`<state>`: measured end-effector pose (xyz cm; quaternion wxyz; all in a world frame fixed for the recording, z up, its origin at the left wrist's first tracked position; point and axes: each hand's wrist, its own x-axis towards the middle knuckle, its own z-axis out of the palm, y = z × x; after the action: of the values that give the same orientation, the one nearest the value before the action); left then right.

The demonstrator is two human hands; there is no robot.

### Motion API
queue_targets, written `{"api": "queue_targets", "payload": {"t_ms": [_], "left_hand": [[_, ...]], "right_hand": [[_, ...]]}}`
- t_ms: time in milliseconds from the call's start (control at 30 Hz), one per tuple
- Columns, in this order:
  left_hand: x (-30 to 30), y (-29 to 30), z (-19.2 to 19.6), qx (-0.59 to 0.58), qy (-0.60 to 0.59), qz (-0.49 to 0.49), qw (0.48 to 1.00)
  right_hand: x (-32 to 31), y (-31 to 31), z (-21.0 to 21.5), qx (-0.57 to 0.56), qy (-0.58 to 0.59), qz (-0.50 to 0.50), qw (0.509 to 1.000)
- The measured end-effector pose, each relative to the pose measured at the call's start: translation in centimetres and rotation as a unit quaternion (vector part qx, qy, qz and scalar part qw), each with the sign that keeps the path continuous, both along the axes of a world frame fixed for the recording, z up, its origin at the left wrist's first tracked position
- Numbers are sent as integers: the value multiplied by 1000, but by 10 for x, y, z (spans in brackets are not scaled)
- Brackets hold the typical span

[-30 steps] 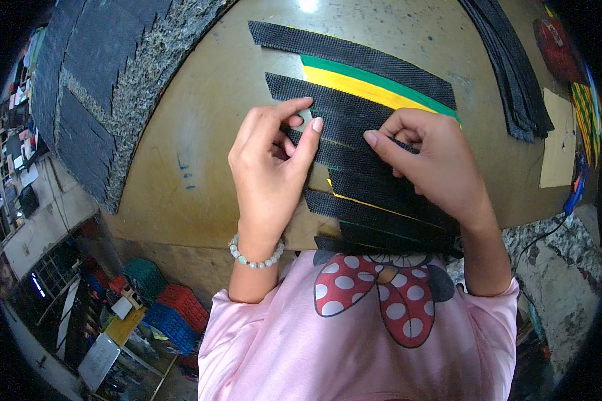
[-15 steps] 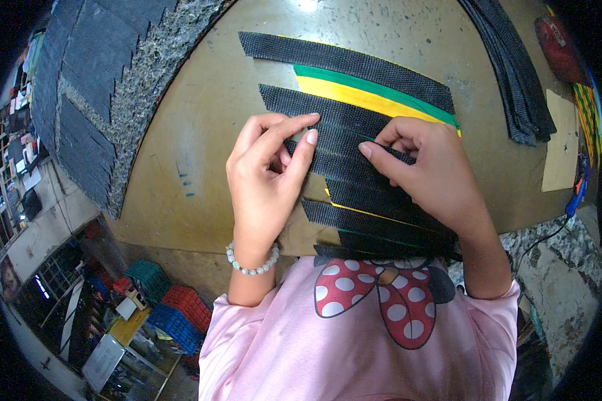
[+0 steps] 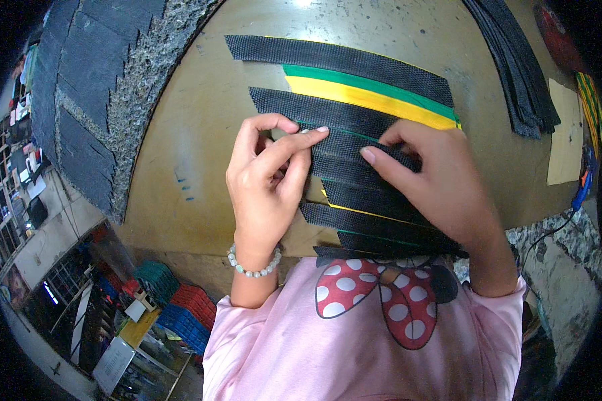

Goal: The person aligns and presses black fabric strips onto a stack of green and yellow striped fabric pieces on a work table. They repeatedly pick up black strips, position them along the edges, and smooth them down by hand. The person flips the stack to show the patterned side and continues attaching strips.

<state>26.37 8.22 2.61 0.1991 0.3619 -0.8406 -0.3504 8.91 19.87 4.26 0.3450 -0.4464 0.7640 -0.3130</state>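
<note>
Black woven webbing strips (image 3: 381,210) lie side by side, overlapping, on the tan table in front of me, some showing thin green or yellow edges. My left hand (image 3: 264,170), a beaded bracelet on its wrist, has its bent fingers closed at the left end of a middle strip (image 3: 341,147). One fingertip lies on top of the webbing. My right hand (image 3: 441,184) pinches the same strip farther right, thumb on top, other fingers partly hidden. Just beyond lie another black strip (image 3: 314,103), a green and yellow band (image 3: 361,93) and the farthest black strip (image 3: 334,57).
A bundle of black strips (image 3: 515,73) lies at the far right, near a beige card (image 3: 564,134) and a blue tool with a cable (image 3: 585,177). Dark slabs with a rough grey edge (image 3: 90,73) stand at the left. Plastic crates (image 3: 180,321) are on the floor.
My left fingers have shifted, one fingertip now reaching farther over the strip. My right hand keeps its pinch, moved slightly. The view has shifted a little.
</note>
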Motion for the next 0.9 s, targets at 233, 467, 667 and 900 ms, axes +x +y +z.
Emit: {"api": "queue_targets", "payload": {"t_ms": [233,467,667,900], "left_hand": [[0,0,0,5,-3,6,1000],[-2,0,1,6,-17,13,1000],[-1,0,0,7,-12,7,1000],[0,-1,-2,-14,-12,1,1000]], "right_hand": [[-10,23,7,58,8,-41,997],[-12,23,4,80,-30,-58,995],[-10,24,0,36,4,-51,998],[-5,27,-6,-3,41,-52,998]]}}
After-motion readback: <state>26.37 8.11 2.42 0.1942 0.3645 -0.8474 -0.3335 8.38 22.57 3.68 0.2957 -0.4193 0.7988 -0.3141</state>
